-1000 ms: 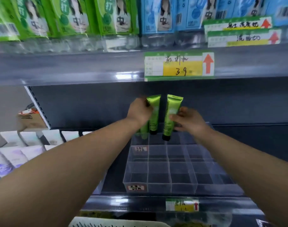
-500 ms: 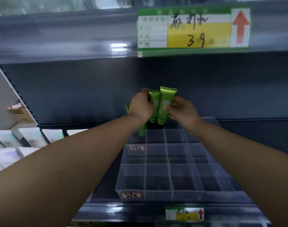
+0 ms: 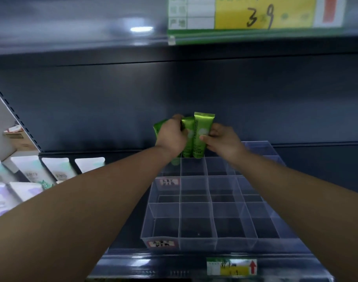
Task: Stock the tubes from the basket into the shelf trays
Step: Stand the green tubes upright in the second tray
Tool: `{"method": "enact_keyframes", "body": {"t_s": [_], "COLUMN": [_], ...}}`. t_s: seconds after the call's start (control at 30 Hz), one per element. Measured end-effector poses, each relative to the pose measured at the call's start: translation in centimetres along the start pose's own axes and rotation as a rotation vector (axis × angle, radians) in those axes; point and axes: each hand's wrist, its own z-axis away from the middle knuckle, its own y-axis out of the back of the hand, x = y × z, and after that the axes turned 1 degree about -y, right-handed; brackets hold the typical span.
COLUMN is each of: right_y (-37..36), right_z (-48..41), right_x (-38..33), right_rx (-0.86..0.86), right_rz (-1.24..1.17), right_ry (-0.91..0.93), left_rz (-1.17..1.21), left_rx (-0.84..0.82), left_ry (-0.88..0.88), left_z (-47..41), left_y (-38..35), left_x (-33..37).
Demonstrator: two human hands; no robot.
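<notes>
Left hand [image 3: 171, 137] grips two green tubes [image 3: 187, 139], fingers curled round them; one leans left behind the knuckles. Right hand [image 3: 223, 139] pinches the rightmost tube [image 3: 202, 131] between thumb and fingers, upright, crimped end up, touching its neighbour. All three tubes sit at the back row of the clear tray [image 3: 180, 220], caps down at its rear compartments; how far in, can't tell. Tray stands on the dark shelf [image 3: 133, 259], white stickers on its front left walls. Price label [image 3: 255, 15] reading 39 on the shelf edge above. Pale packets [image 3: 51, 167] stand in rows to the left.
</notes>
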Motion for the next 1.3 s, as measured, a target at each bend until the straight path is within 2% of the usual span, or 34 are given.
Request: {"method": "enact_keyframes", "body": {"t_s": [0.53, 0.8, 0.97, 1.13, 1.3], "right_y": [-1.4, -1.2, -0.4, 0.1, 0.3], "right_z": [-0.5, 0.1, 0.7, 1.8, 3.5], "right_x": [1.6, 1.2, 0.2, -1.2, -3.0], "right_rx": [-0.008, 0.017, 0.05, 0.11, 0.092], "right_rz": [0.244, 0.21, 0.249, 0.44, 0.562], "right_ry": [-0.023, -0.035, 0.046, 0.147, 0.196], "left_rz": [0.068, 0.091, 0.08, -0.047, -0.206], "left_rx": [-0.018, -0.029, -0.021, -0.017, -0.056], "left_ry": [0.048, 0.064, 0.057, -0.043, -0.186], "left_z": [0.2, 0.8, 1.2, 1.3, 2.5], "left_y": [-1.0, -0.9, -0.2, 1.2, 2.8], "left_x": [-0.9, -0.5, 0.3, 1.6, 3.0]}}
